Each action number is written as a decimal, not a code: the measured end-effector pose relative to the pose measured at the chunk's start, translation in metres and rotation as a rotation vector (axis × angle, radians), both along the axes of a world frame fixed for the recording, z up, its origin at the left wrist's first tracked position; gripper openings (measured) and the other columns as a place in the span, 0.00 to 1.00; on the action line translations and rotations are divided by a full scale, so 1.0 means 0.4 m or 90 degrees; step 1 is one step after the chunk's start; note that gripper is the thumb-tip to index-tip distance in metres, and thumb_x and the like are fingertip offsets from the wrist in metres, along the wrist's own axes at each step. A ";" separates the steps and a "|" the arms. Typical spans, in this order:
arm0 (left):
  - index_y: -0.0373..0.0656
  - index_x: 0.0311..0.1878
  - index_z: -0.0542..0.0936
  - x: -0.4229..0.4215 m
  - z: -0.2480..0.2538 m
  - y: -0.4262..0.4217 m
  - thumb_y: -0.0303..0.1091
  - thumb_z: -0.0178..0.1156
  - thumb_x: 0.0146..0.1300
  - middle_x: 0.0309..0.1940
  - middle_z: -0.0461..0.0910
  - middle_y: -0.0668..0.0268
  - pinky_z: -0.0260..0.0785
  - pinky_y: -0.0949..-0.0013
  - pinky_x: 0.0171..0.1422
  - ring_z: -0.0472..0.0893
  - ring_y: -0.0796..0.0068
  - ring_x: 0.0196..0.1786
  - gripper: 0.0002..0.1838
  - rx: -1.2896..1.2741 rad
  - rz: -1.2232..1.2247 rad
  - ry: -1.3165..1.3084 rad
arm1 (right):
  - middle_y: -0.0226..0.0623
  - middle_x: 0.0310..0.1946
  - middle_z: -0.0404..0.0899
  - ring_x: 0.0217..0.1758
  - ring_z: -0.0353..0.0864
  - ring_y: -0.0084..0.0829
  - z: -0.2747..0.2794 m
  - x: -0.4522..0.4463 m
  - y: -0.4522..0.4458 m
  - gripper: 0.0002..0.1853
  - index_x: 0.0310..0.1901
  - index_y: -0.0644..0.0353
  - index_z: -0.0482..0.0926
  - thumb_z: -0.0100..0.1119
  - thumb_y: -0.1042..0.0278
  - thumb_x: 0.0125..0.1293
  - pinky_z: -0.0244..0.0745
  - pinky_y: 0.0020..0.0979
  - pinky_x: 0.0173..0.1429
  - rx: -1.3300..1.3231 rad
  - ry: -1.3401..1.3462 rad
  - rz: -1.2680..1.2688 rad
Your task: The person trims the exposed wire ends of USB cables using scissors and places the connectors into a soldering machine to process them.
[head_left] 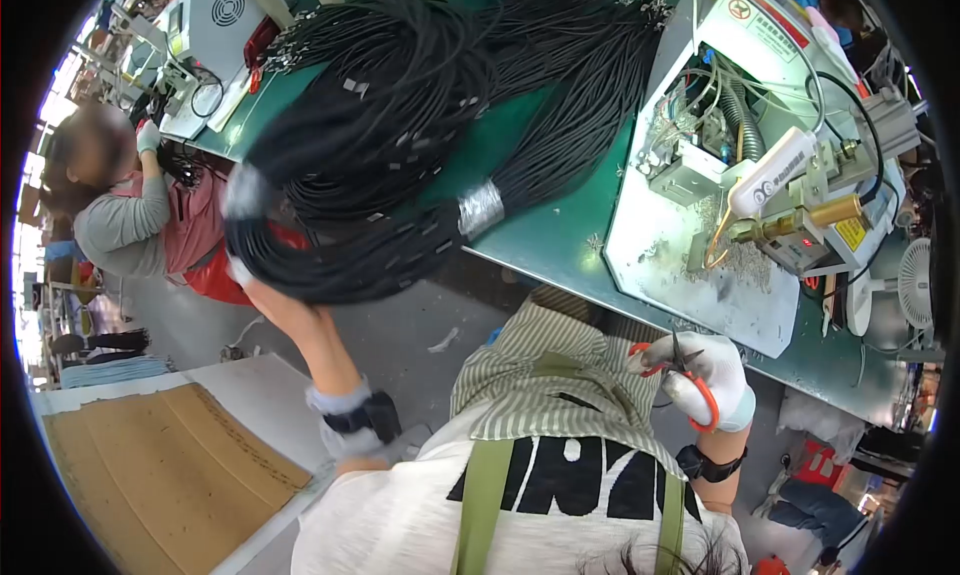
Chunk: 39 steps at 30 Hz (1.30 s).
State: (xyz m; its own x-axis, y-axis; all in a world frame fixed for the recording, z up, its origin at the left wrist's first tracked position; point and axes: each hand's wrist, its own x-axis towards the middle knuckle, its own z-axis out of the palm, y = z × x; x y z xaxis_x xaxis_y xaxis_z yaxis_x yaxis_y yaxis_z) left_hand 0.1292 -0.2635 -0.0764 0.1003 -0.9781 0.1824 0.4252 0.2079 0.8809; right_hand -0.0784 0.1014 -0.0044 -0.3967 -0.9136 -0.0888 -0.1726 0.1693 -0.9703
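Observation:
My left hand (pixel 239 269), in a white glove, is shut on a thick loop of black cables (pixel 340 265) off the table's near edge. The cables hide most of its fingers and motion blurs this side. A blurred whitish patch (pixel 246 191) on the loop may be tape or part of the glove; I cannot tell. Silver tape (pixel 481 210) binds the bundle farther right. My gloved right hand (pixel 712 367) is closed around red-handled scissors (pixel 706 399), blades pointing up, near my apron at the table's front edge.
More black cables (pixel 590 85) spread over the green table (pixel 540 237). A machine with tubes and a white base plate (pixel 660 265) stands at right. A co-worker in a grey sleeve (pixel 125 225) sits at left. Cardboard (pixel 170 475) lies on a surface at lower left.

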 end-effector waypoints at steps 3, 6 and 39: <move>0.36 0.59 0.69 -0.024 -0.031 -0.153 0.39 0.41 0.72 0.48 0.76 0.61 0.70 0.69 0.55 0.76 0.71 0.51 0.20 -0.212 -0.054 -0.020 | 0.44 0.36 0.82 0.39 0.81 0.29 -0.037 0.022 0.024 0.15 0.43 0.73 0.78 0.58 0.71 0.56 0.74 0.28 0.47 0.007 -0.015 -0.048; 0.33 0.58 0.69 -0.015 -0.058 -0.254 0.34 0.44 0.71 0.47 0.76 0.60 0.70 0.67 0.54 0.77 0.68 0.49 0.18 -0.389 0.074 -0.322 | 0.43 0.36 0.83 0.39 0.81 0.27 -0.047 0.035 0.053 0.15 0.44 0.72 0.77 0.57 0.72 0.57 0.75 0.28 0.48 -0.001 -0.047 -0.083; 0.32 0.49 0.79 -0.664 0.012 0.058 0.51 0.64 0.58 0.41 0.81 0.58 0.72 0.69 0.49 0.80 0.71 0.42 0.29 -0.092 -0.810 -0.675 | 0.46 0.37 0.81 0.43 0.81 0.31 -0.056 0.081 0.079 0.17 0.47 0.77 0.72 0.52 0.69 0.64 0.75 0.31 0.51 0.027 -0.172 -0.149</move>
